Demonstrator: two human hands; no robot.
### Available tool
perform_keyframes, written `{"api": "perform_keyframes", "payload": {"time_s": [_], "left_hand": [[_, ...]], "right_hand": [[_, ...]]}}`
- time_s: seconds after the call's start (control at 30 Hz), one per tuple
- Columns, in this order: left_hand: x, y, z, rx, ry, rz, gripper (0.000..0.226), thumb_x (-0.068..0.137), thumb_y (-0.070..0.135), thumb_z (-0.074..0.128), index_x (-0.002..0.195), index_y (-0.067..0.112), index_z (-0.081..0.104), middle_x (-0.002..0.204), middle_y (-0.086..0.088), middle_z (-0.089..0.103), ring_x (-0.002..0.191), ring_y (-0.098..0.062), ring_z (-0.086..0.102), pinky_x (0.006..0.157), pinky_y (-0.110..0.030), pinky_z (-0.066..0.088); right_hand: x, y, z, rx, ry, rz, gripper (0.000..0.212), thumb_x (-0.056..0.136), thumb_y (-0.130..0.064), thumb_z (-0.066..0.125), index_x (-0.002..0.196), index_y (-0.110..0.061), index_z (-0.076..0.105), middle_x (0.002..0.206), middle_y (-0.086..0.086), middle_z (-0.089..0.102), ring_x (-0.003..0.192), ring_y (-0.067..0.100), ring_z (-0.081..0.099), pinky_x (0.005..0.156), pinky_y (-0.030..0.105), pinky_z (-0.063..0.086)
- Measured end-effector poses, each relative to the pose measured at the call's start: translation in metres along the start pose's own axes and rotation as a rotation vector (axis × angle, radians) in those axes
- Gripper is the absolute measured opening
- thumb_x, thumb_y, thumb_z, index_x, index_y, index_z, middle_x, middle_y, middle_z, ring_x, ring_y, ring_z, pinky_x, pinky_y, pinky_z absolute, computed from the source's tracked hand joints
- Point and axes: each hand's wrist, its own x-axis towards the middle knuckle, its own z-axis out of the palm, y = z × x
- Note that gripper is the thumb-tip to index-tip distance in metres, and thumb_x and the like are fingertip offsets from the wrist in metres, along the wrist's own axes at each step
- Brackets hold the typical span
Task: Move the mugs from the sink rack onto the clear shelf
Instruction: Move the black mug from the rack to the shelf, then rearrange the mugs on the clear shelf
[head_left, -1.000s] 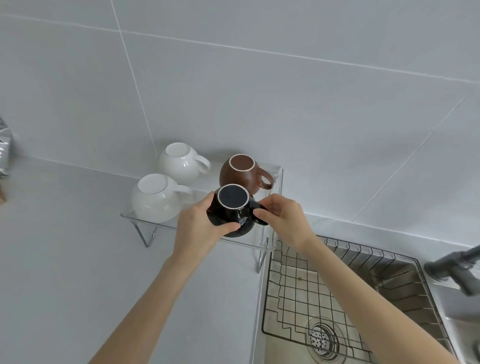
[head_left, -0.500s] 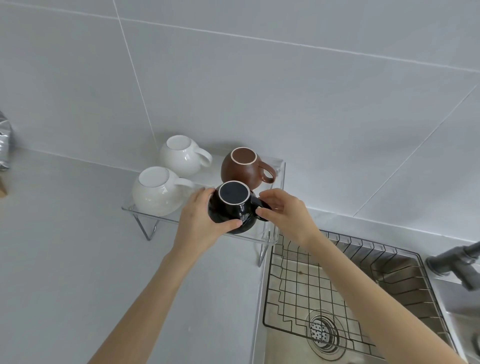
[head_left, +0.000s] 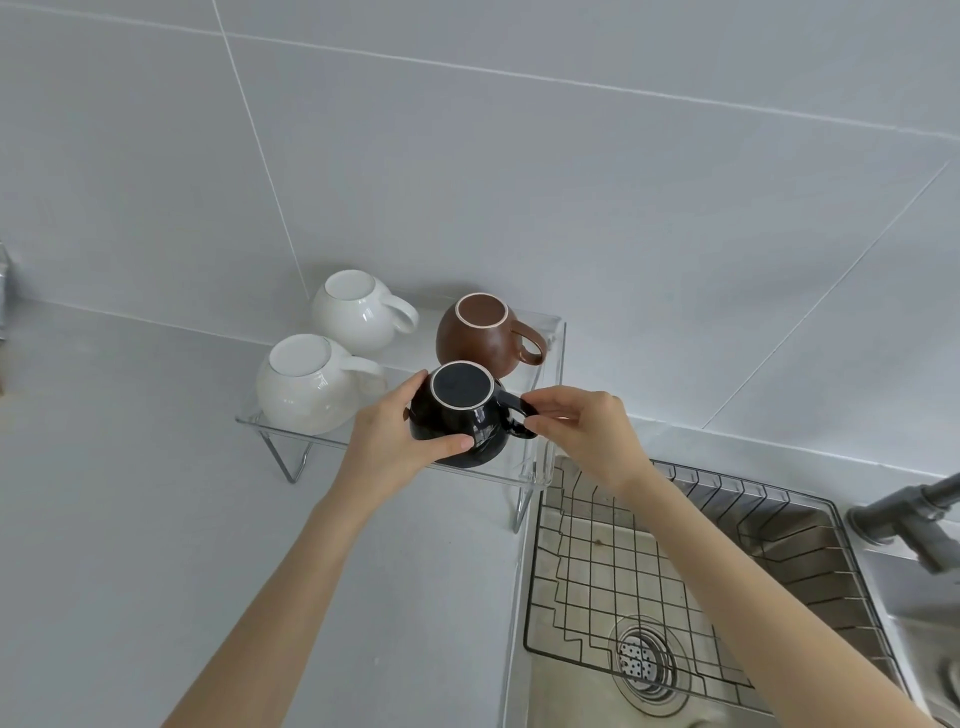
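Note:
A black mug (head_left: 462, 415) sits upside down at the front right of the clear shelf (head_left: 540, 467). My left hand (head_left: 395, 441) wraps its round body from the left. My right hand (head_left: 587, 431) pinches its handle from the right. Behind it a brown mug (head_left: 480, 338) stands upside down on the shelf. Two white mugs, one at the front (head_left: 306, 384) and one at the back (head_left: 358, 309), rest upside down on the shelf's left half. The wire sink rack (head_left: 727, 519) in the sink to the right holds no mugs.
A grey faucet (head_left: 909, 514) reaches in from the right above the steel sink, whose drain (head_left: 641, 657) shows through the rack. The shelf stands on thin metal legs on the pale counter (head_left: 130, 519), against a tiled wall. A shiny object pokes in at the far left edge.
The black mug has stayed in both hands at the shelf's front right, settling slightly lower onto it. The view has tilted a little.

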Motion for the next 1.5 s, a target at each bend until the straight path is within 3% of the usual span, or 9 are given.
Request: {"api": "perform_keyframes", "payload": {"time_s": [0.13,0.23,0.3,0.47,0.67,0.8,1.03,1.2,1.5], "left_hand": [[0.001,0.002,-0.001,0.012,-0.015,-0.005,0.067,0.049,0.028,0.085,0.108,0.033,0.056,0.089,0.035,0.055,0.088,0.009,0.055,0.076,-0.002,0.038],[0.004,0.012,-0.006,0.011,-0.058,-0.056,0.06,0.043,0.051,0.078,0.098,0.044,0.056,0.095,0.03,0.056,0.093,-0.001,0.055,0.08,-0.013,0.04],[0.014,0.02,-0.009,0.004,-0.057,-0.101,0.07,0.049,0.063,0.068,0.113,0.039,0.053,0.111,0.022,0.054,0.103,-0.005,0.051,0.087,-0.021,0.039],[0.064,0.039,-0.007,0.101,-0.02,-0.008,0.055,0.077,0.039,0.065,0.126,0.019,0.048,0.129,-0.012,0.055,0.117,-0.025,0.05,0.098,-0.032,0.037],[0.105,0.042,0.012,0.187,-0.104,0.023,0.056,0.074,0.022,0.07,0.124,0.009,0.048,0.126,-0.011,0.058,0.116,-0.023,0.052,0.09,-0.02,0.034],[0.11,0.034,0.015,0.205,-0.056,0.028,0.06,0.071,0.026,0.073,0.124,0.011,0.049,0.123,-0.008,0.061,0.113,-0.02,0.054,0.085,-0.016,0.034],[0.107,0.037,0.017,0.222,-0.001,0.082,0.044,0.069,0.026,0.074,0.109,0.015,0.061,0.09,0.007,0.064,0.087,-0.016,0.058,0.062,-0.005,0.033],[0.107,0.035,0.02,0.204,-0.002,0.018,0.062,0.07,0.029,0.074,0.124,0.012,0.05,0.12,-0.008,0.063,0.109,-0.021,0.057,0.095,-0.029,0.041],[0.108,0.032,0.022,0.177,0.019,0.004,0.064,0.069,0.029,0.074,0.125,0.011,0.049,0.125,-0.01,0.06,0.117,-0.021,0.052,0.102,-0.033,0.039]], "right_hand": [[0.0,0.0,0.0,0.004,-0.005,0.017,0.023,0.077,-0.002,0.066,0.099,-0.011,0.069,0.088,0.001,0.071,0.081,0.006,0.067,0.077,0.002,0.048],[0.005,-0.002,-0.004,0.003,-0.043,0.038,0.02,0.078,-0.007,0.067,0.096,-0.015,0.069,0.087,-0.002,0.071,0.076,-0.007,0.066,0.073,-0.001,0.046],[0.016,-0.005,-0.009,-0.015,0.006,0.031,0.018,0.079,-0.012,0.066,0.097,-0.016,0.069,0.085,-0.006,0.07,0.074,-0.012,0.062,0.067,-0.005,0.041],[0.052,-0.008,-0.017,-0.089,0.235,0.007,0.026,0.082,-0.004,0.06,0.107,-0.006,0.063,0.097,0.011,0.07,0.084,0.011,0.063,0.074,0.002,0.043],[0.076,0.009,-0.009,-0.357,0.17,0.008,0.027,0.085,-0.012,0.058,0.111,-0.006,0.06,0.106,0.018,0.07,0.103,0.034,0.061,0.102,0.039,0.039],[0.08,0.015,-0.004,-0.391,0.161,-0.048,0.014,0.086,-0.006,0.054,0.097,-0.006,0.063,0.088,0.018,0.074,0.093,0.037,0.064,0.11,0.036,0.021],[0.083,0.013,-0.009,-0.326,0.145,-0.064,0.018,0.085,-0.004,0.054,0.098,-0.009,0.064,0.094,0.013,0.073,0.093,0.034,0.064,0.083,0.04,0.049],[0.084,0.014,-0.009,-0.274,0.148,-0.056,0.019,0.085,-0.003,0.055,0.099,-0.01,0.064,0.096,0.011,0.073,0.096,0.026,0.065,0.085,0.033,0.049],[0.085,0.015,-0.011,-0.285,0.144,-0.069,0.018,0.085,-0.002,0.055,0.099,-0.008,0.065,0.095,0.011,0.074,0.096,0.026,0.066,0.075,0.02,0.041]]}}
